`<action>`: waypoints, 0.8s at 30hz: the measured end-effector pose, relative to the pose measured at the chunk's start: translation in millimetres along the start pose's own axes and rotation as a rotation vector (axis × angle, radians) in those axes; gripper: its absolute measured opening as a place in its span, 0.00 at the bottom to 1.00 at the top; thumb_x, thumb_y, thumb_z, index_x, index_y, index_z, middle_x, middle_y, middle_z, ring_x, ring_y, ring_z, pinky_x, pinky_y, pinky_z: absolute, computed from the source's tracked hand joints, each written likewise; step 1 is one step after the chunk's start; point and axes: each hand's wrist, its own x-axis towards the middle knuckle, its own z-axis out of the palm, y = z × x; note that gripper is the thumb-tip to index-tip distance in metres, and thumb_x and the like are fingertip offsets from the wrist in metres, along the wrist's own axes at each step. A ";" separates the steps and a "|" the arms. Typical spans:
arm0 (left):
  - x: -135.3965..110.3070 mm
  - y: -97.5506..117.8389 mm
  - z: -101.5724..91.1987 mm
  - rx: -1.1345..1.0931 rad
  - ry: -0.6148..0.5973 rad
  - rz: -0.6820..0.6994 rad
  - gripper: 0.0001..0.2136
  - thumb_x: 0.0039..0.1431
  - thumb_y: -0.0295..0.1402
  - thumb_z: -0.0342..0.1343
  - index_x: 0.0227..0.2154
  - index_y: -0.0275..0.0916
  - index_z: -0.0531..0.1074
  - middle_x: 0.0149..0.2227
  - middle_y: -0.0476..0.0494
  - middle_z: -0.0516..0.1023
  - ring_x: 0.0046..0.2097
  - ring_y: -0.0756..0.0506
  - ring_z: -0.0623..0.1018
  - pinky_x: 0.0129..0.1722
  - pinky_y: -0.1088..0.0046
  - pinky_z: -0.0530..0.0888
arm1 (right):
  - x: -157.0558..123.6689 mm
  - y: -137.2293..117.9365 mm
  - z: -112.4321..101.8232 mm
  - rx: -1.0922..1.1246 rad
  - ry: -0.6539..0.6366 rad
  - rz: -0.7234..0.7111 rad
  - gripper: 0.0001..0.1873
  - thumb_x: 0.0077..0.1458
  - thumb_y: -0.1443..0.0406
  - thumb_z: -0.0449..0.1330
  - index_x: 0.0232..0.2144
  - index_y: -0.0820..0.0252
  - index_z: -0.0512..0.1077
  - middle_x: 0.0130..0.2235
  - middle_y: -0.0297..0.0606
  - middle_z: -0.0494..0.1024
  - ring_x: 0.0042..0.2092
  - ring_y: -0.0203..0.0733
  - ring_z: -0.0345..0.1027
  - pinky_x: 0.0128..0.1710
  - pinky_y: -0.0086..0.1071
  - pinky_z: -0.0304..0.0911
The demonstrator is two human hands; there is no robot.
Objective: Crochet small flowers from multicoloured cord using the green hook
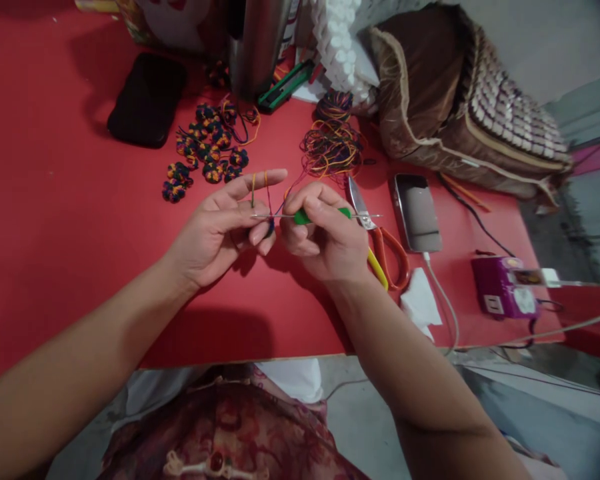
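My right hand (320, 230) is closed round a crochet hook with a green grip (325, 215), its metal tip pointing left. My left hand (225, 223) has its index finger stretched out with multicoloured yarn (260, 190) looped over it, while thumb and other fingers pinch a small dark crochet piece (270, 228) at the hook's tip. The yarn runs back to a loose tangle (333, 143) on the red table (55, 200). A group of several finished multicoloured crochet rounds (205, 150) lies behind my left hand.
Orange-handled scissors (385, 247) and a phone (417, 212) on a charging cable lie right of my hands. A purple power strip (503, 297), a white tissue (420, 300), a black pouch (147, 100), a steel flask (255, 47) and a brown bag (460, 100) stand around.
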 end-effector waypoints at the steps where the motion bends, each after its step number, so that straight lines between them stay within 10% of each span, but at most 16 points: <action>1: -0.5 0.2 0.4 0.010 0.002 0.002 0.18 0.56 0.23 0.68 0.50 0.37 0.81 0.19 0.55 0.71 0.21 0.52 0.73 0.26 0.77 0.75 | 1.0 -0.5 -2.2 0.011 -0.016 0.004 0.18 0.59 0.52 0.73 0.30 0.57 0.75 0.19 0.24 0.67 0.17 0.25 0.43 0.15 0.23 0.42; 24: -1.3 0.6 -2.8 -0.004 -0.044 0.054 0.21 0.57 0.26 0.70 0.55 0.41 0.82 0.21 0.54 0.76 0.24 0.51 0.74 0.27 0.77 0.72 | 0.0 2.8 2.4 0.042 -0.018 -0.038 0.18 0.61 0.51 0.73 0.35 0.56 0.75 0.23 0.23 0.70 0.17 0.24 0.46 0.16 0.23 0.45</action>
